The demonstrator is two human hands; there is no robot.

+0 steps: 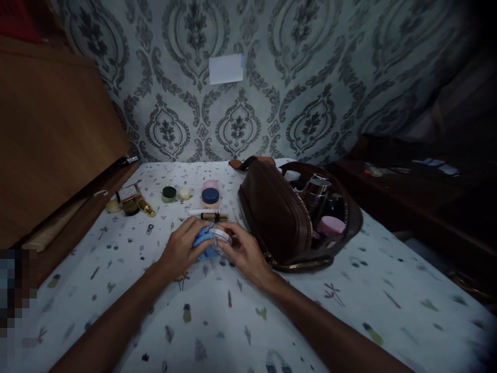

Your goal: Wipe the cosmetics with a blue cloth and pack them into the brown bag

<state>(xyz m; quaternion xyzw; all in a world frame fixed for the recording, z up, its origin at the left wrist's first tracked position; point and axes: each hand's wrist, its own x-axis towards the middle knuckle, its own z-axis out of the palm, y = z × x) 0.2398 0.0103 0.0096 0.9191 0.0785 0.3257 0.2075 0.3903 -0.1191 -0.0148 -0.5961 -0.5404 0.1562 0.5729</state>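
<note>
Low over the patterned sheet, my right hand (246, 254) grips a small round jar (221, 236) with a pale lid, tilted on its side. My left hand (185, 247) is closed around a blue cloth (205, 242), which presses against the jar's left side. Just beyond my fingers lie a black and gold tube (214, 217) and a white stick (198, 212). A brown leather bag (272, 207) stands unzipped to the right of my right hand. Inside it are a pink-lidded jar (331, 226) and a silver-capped bottle (318, 186).
Farther back sit a blue-lidded jar (210, 195), a dark green-lidded jar (169, 194) and a small cream jar (185, 194). At the left are a gold tube (146, 207) and a glittery compact (129, 192). A wooden panel (54, 129) borders the left; patterned wallpaper (264, 109) rises behind.
</note>
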